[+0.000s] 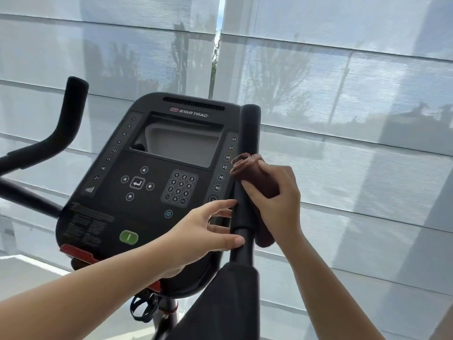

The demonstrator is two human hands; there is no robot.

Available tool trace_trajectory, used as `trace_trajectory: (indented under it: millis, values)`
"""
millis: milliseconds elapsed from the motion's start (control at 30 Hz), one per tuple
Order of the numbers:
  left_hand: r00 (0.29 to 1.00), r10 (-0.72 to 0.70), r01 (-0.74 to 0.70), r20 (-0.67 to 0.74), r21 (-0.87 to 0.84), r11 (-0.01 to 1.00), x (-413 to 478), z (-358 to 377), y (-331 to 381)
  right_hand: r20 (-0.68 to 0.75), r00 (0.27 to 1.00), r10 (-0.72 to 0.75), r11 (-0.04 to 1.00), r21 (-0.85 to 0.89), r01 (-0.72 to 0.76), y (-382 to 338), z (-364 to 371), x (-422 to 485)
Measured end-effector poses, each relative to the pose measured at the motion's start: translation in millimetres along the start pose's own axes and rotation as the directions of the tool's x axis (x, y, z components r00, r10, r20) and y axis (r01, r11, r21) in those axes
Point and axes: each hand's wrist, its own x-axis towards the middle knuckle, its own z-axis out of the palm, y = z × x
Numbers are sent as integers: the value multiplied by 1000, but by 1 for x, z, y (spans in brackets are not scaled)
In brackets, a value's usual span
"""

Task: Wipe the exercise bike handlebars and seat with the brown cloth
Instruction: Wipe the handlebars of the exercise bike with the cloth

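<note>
Pale window blinds [343, 94] fill the background, with faint tree shapes showing through them. The brown cloth [255, 175] is rolled up and pressed against the right handlebar [250, 128], about halfway up its upright black grip. The right hand [277, 200] grips the cloth with fingers curled round it, and one end of the roll sticks out above the thumb. Just below, the left hand [193, 234] is spread, holding nothing. Its fingertips reach the same bar and its thumb lies by the lower end of the grip. Left of the bar, the bike's black console [110, 217] tilts toward the camera, carrying a dark screen [176, 141], a number keypad [180, 187] and a green button [128, 237]. The left handlebar [71, 111] curves up well apart, at the far left.
</note>
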Motion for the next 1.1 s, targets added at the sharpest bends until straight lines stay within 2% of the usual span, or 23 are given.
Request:
trace_trajectory:
  millis: [100,200,300,500,600,767,900,1033,1100]
  values:
    - [1000,-16,15,-11,-52,999,-2,1,-1,-97,991,-88,995,-52,83,-4,16,34]
    - [1000,-30,29,-2,-91,995,-3,2,-1,-175,976,-132,991,-34,128,-9,25,67]
    - [999,-42,42,0,-104,994,-6,3,-1,-206,975,-81,996,26,88,-10,25,68]
    - [999,-26,24,-28,-43,999,-9,8,-1,-79,994,76,993,100,-68,4,9,2]
    - [999,-31,30,-36,-28,999,-9,9,0,-127,987,93,991,105,-80,3,12,9]
    - [999,-25,23,-31,-38,999,-9,9,0,-245,966,84,986,159,-45,-12,23,81]
    - [999,-14,11,-36,-59,998,-10,9,-2,-157,976,153,974,189,-122,-10,19,83]
    - [998,-23,14,-64,-132,991,-11,11,-6,-62,986,152,979,146,-141,1,9,13]
    - [997,-21,10,-76,-145,989,-11,13,-5,-64,977,202,967,174,-188,5,6,-7]
